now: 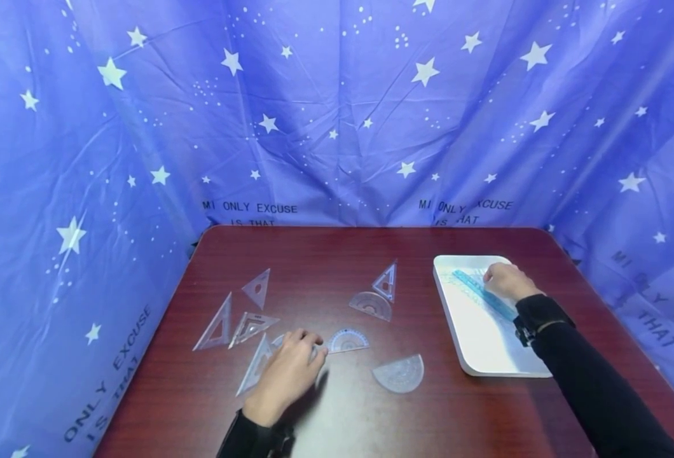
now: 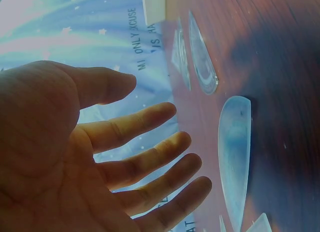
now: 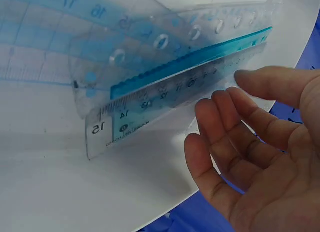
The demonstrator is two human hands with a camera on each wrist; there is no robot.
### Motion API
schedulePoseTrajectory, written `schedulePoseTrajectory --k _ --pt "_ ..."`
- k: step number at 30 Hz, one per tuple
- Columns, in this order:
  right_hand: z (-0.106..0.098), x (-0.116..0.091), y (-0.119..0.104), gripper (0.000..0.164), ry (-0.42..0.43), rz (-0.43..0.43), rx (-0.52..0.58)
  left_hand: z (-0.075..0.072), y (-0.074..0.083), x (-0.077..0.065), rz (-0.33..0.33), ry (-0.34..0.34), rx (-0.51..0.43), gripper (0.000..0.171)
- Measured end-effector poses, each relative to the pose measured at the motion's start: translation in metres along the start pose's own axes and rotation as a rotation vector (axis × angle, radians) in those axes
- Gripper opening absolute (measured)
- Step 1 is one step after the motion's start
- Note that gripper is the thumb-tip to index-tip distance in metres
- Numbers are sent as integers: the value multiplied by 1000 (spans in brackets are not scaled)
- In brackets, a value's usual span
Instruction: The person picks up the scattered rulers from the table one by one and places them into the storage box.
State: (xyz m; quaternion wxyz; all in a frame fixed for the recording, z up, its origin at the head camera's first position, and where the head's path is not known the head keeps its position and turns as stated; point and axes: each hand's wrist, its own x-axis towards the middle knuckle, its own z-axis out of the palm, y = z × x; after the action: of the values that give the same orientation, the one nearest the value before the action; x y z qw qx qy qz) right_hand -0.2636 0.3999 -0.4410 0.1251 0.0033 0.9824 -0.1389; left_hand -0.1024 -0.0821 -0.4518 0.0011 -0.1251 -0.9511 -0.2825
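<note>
My left hand (image 1: 292,372) hovers over the table with fingers spread and relaxed, holding nothing. Partly hidden beneath it are a clear set square (image 1: 252,369) and a clear protractor (image 1: 278,341). Just right of it lies a blue-marked protractor (image 1: 348,341). Over the white tray (image 1: 480,343), my right hand (image 1: 508,282) has loosely bent fingers. In the right wrist view a gap shows between its thumb and fingers, close beside a clear ruler with a teal strip (image 3: 190,67). Another blue-tinted ruler (image 3: 35,37) overlaps behind it in the tray.
Left on the table lie more clear set squares (image 1: 259,298), some near the left edge. Another set square (image 1: 377,285) and a protractor (image 1: 365,308) lie behind the middle. A frosted protractor (image 1: 400,375) sits between hand and tray. A starry blue curtain (image 1: 337,152) surrounds the table.
</note>
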Motion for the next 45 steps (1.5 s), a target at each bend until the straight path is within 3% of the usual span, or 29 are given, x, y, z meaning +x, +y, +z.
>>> schedulePoseTrajectory --k 10,18,24,30,33,36,41,45 --pt "-19 -10 -3 41 1 -37 51 -3 -8 0 -24 5 14 25" --pt "-35 -29 -33 48 59 -126 18 -9 -21 3 -48 49 29 25" --pt "-23 -58 -66 43 151 -236 20 -24 -38 7 -139 80 43 33" --pt "0 -95 -93 37 193 -329 48 -37 -72 16 -198 216 66 36" --pt "12 -114 -103 37 186 -358 38 -44 -89 19 -270 247 80 40" --pt "21 -132 -112 36 164 -375 29 -53 -105 21 -357 218 105 45" --pt "30 -154 -120 40 98 -358 25 -68 -125 29 -490 68 101 56" --pt "32 -162 -120 44 58 -337 23 -75 -134 37 -551 -21 78 60"
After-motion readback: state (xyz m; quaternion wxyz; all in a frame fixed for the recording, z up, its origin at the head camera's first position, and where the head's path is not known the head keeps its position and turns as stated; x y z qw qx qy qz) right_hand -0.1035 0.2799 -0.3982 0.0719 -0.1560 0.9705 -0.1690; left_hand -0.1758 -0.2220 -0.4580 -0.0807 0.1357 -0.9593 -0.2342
